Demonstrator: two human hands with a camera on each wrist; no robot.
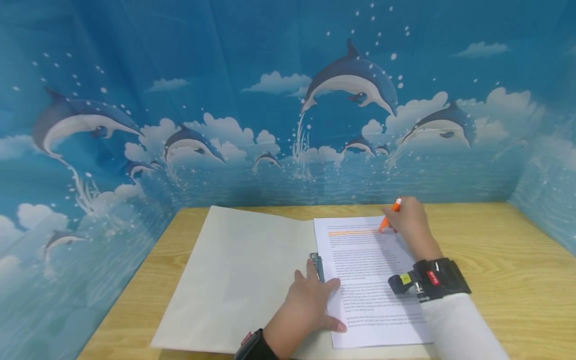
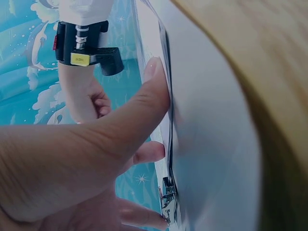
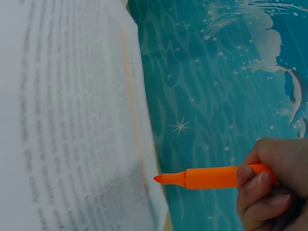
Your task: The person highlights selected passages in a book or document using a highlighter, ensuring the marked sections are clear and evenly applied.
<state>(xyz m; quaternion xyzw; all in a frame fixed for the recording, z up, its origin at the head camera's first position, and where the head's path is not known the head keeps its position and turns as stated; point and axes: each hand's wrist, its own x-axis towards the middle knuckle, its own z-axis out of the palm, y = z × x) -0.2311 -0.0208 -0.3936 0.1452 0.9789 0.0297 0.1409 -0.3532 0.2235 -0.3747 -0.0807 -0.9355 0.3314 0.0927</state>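
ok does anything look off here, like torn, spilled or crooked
Nothing serious stands out. The folder sits slightly askew on the table, but that looks ordinary. The paper shows no visible tear or spill, and the orange line on it looks straight. The right hand holds the marker.

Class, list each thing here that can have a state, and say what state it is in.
Folder: open.
Printed page: text side up, with an orange highlight near its top.
Orange marker: uncapped, tip near the highlight's end.
Metal clip: cannot tell whether open or closed.
Left hand: fingers spread, thumb on the page.
Right hand: gripping the marker.
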